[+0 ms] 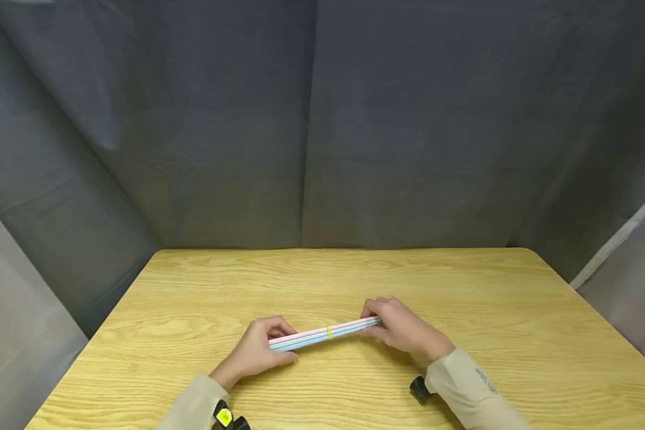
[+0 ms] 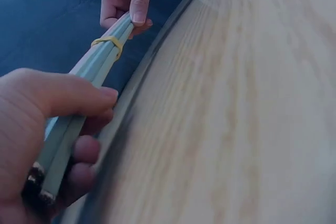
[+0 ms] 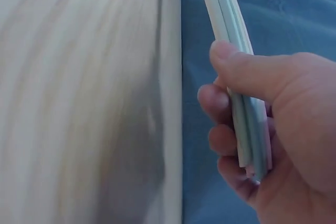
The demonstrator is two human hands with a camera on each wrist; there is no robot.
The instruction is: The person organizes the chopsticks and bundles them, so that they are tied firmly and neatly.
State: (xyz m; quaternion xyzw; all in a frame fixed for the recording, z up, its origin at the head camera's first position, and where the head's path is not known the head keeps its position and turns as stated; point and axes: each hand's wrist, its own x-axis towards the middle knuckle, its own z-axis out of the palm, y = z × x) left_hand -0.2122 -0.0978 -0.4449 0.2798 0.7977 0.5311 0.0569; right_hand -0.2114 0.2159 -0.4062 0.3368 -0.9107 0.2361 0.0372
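Note:
A bundle of slim, pencil-like sticks in pale pink, mint and blue is held by both hands above the table. A yellow rubber band goes round its middle. My left hand grips the left end, thumb on the near side and fingers behind. In the left wrist view, the stick ends by the palm look dark and shiny. My right hand grips the other end, which sits slightly farther from me. The right wrist view shows the thumb across the sticks and the fingers curled behind them.
The light wood-grain table has rounded far corners. Dark grey cloth hangs behind it and at both sides. Black wrist gear is at the right cuff, and more black gear with a yellow label is at the left.

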